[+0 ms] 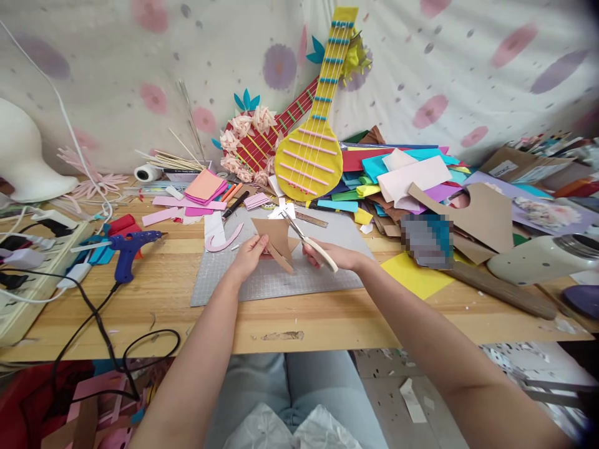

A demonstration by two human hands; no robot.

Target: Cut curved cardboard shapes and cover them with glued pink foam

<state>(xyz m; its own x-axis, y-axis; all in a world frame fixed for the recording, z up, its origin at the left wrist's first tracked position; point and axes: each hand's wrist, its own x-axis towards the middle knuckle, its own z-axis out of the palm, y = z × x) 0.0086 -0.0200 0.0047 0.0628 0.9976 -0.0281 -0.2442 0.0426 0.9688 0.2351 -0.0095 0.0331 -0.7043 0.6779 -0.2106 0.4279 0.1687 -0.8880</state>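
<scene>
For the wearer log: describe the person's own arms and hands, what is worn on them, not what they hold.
The left arm and right arm are bare as far as the frame shows, with no sleeves in view. The left hand and right hand wear no gloves. No watch or bracelet shows at either wrist; rings are too small to tell.

Back wall is hidden edge to edge by a white cloth backdrop (468,75), printed with pink and purple flower blots; creases are seen at 1 o'clock. A light wooden table (327,324) is set across the middle, 9 to 3 o'clock; its front edge is scuffed at 6 o'clock. Pale speckled floor (388,368) is seen at 5 o'clock, littered with paper scraps (412,399). Scene is lit evenly and softly; only faint shadows are cast.
</scene>
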